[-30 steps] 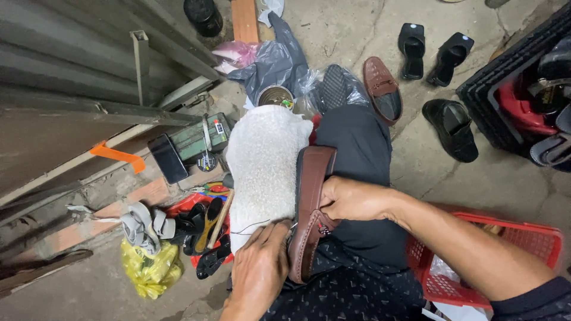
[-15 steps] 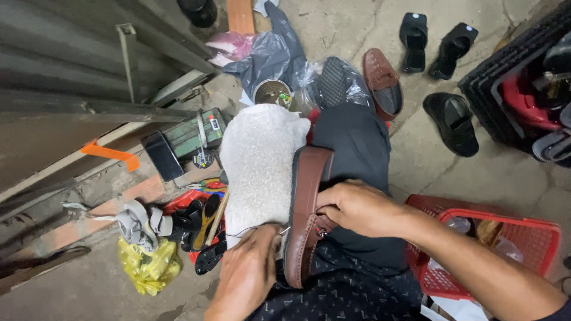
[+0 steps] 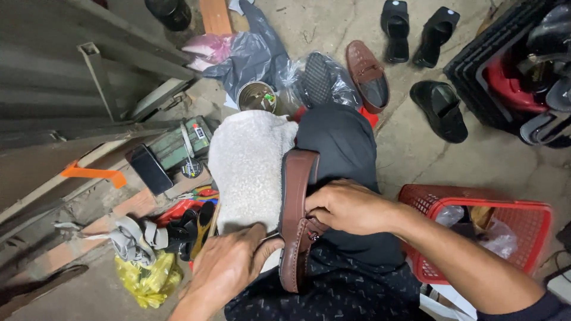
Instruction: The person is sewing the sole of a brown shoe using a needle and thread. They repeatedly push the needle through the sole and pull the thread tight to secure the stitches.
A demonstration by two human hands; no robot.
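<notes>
Concrete floor (image 3: pixel 505 160), brown loafer (image 3: pixel 295 208) on edge along lap, toe pointing away, right hand (image 3: pixel 348 207) and left hand (image 3: pixel 229 267) fingers pinching it.

Right hand (image 3: pixel 348 208) farther along the brown loafer (image 3: pixel 295 220), toward its vamp.

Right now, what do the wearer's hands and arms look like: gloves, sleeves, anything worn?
Both hands are bare: no gloves on the left hand or the right hand, and no rings or watch that I can see. The left forearm is bare to the frame edge. The right forearm is bare up to a dark sleeve at the bottom right corner.
</notes>
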